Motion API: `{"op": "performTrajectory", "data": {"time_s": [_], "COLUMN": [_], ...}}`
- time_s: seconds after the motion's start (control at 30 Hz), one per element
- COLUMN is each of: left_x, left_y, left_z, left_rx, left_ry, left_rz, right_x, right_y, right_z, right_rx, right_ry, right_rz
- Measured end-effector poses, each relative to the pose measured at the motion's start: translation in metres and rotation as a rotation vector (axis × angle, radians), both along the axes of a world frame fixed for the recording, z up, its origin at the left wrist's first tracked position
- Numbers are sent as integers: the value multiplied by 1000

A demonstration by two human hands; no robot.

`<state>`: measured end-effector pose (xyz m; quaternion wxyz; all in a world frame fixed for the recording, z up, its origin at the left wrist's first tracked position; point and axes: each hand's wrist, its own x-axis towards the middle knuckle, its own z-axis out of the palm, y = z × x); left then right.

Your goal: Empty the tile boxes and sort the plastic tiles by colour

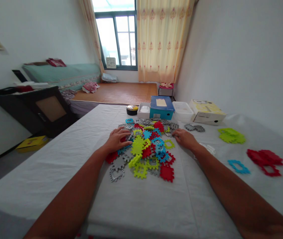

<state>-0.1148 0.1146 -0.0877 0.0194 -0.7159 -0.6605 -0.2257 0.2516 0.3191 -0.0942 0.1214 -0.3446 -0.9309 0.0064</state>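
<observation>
A mixed heap of plastic interlocking building pieces lies on the white-covered table, in lime green [138,145], red [167,173], blue [158,143] and grey [118,163]. Some are solid squares with toothed edges; others are open frames or window shapes. On the heap's left side rests my left hand [118,138], fingers spread and thumb pointing inward over the pieces. My right hand [185,138] is at the heap's right edge, beside grey pieces. Its fingers are bent and close together, and what is between them, if anything, is hidden.
Sorted pieces lie to the right: a green stack [231,135], a red stack [265,159], a blue frame [238,166], white pieces [208,148] and grey pieces [195,127]. Behind the heap stand a blue box [161,108], a clear tub [182,111], a yellow-topped box [207,112] and a round tin [132,110].
</observation>
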Motion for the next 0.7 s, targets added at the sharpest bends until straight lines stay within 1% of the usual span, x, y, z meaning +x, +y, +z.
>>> {"op": "performTrajectory", "data": {"time_s": [0.1, 0.17, 0.23, 0.3, 0.4, 0.47, 0.53, 0.6, 0.63, 0.7], "left_x": [1, 2, 5, 15, 39, 57, 72, 80, 82, 81], "left_y": [-1, -3, -5, -8, -12, -14, -14, -14, -14, -13], "left_z": [6, 14, 24, 33, 40, 41, 39, 38, 37, 38], "left_rx": [39, 122, 224, 270, 214, 181, 173, 167, 156, 113], "left_ry": [5, -13, -92, -237, -429, -479, -491, -492, -498, -519], "left_rz": [10, 62, 128, 136, 6, -89, -152, -186, -198, -210], "right_x": [0, -2, -10, -22, -45, -58, -68, -74, -76, -74], "right_y": [-3, -7, -15, -28, -59, -83, -105, -119, -121, -113], "right_z": [3, 8, 16, 27, 45, 53, 57, 57, 56, 55], "right_rx": [-4, -2, -11, -73, -254, -366, -438, -453, -439, -398], "right_ry": [-15, 13, 118, 291, 527, 582, 574, 558, 560, 595], "right_rz": [-9, -19, -7, 52, 190, 295, 400, 453, 453, 403]}}
